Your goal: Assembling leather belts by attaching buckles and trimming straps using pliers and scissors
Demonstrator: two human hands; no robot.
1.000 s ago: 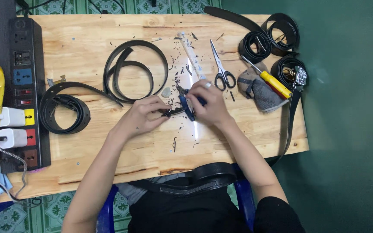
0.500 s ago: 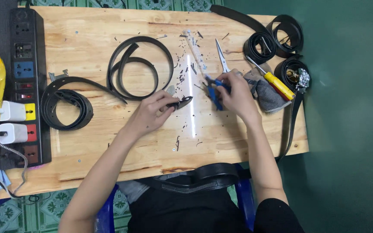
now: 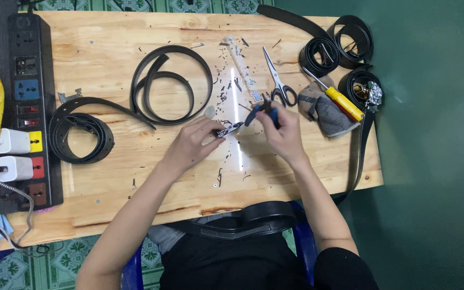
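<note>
Metal glints from the small belt buckle (image 3: pixel 225 130) pinched in the left hand (image 3: pixel 191 144), while the right hand (image 3: pixel 283 134) grips blue-handled pliers (image 3: pixel 259 110) beside it. Both hover over the pale wooden desk (image 3: pixel 135 177), strewn with dark shavings, near steel scissors (image 3: pixel 277 80) and coiled black leather belts (image 3: pixel 170 86).

- A pale wooden table (image 3: pixel 108 48) of planks fills most of the view, its grain and knots plain to see, with a bright streak of light reflecting near the middle.
- To the right of the table, the floor (image 3: pixel 436 161) is a plain dark green surface.
- Along the top and bottom left edges, patterned green and white floor tiles (image 3: pixel 71 258) show.
- A blue plastic seat (image 3: pixel 302 241) shows at the near edge of the table.
</note>
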